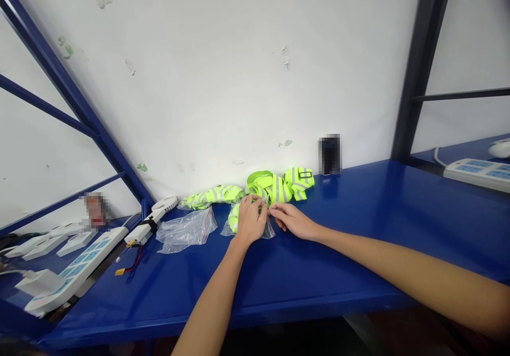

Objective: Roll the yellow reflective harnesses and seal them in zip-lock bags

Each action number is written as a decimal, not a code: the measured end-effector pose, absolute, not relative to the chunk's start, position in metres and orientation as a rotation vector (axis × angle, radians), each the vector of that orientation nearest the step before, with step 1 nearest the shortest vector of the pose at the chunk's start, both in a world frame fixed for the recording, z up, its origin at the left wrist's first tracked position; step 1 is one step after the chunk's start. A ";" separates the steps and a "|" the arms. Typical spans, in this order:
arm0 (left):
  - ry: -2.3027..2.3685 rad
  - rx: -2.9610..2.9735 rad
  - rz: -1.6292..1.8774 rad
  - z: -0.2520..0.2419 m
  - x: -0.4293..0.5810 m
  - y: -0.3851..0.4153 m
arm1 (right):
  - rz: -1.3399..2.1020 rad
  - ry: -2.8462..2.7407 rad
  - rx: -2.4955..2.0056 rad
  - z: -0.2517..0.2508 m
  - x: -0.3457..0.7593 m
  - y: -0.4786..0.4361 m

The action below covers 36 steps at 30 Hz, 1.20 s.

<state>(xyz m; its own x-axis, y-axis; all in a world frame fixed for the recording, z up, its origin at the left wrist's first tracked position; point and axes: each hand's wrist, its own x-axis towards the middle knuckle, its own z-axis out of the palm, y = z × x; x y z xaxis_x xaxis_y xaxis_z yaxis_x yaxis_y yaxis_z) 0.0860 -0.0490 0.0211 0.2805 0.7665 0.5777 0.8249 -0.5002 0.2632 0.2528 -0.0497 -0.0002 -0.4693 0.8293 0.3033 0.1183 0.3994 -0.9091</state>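
Note:
My left hand (252, 219) lies over a clear plastic bag (270, 232) with a neon yellow reflective strap (233, 218) in it, its fingers curled over the bag. Close beside it, my right hand (294, 221) has its fingers bent together in a pinch at the bag's right edge; the exact hold is too small to make out. Just behind both hands are loose neon straps with grey stripes (274, 187), one end with a black buckle (306, 175). Another bagged strap (215, 195) lies to the left. A flat clear zip bag (187, 231) rests left of my left hand.
A white handheld fan (164, 204) and a battery pack with wires (140, 232) lie at the left. White power strips stand at the far left (77, 271) and far right (478, 172). A dark blurred object (330, 155) leans on the wall behind the blue table (358, 249).

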 end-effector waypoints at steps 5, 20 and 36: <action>-1.481 -2.463 -0.988 0.022 0.085 -0.051 | 1.086 -1.894 -0.826 -0.002 0.252 -0.045; -1.410 -2.459 -0.895 0.018 0.086 -0.054 | 1.021 -1.866 -0.970 0.002 0.252 -0.032; -1.556 -2.219 -1.266 0.033 0.066 -0.049 | 0.331 -2.115 -0.918 -0.004 0.256 -0.028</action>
<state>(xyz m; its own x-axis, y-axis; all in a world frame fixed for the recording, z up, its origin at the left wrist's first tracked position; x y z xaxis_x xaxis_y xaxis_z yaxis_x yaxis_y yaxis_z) 0.0658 -0.0486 0.0333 0.1054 0.7041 0.7023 0.8307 -0.4506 0.3271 0.2561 -0.0279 -0.0044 -0.4255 0.7070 0.5649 0.5009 0.7039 -0.5037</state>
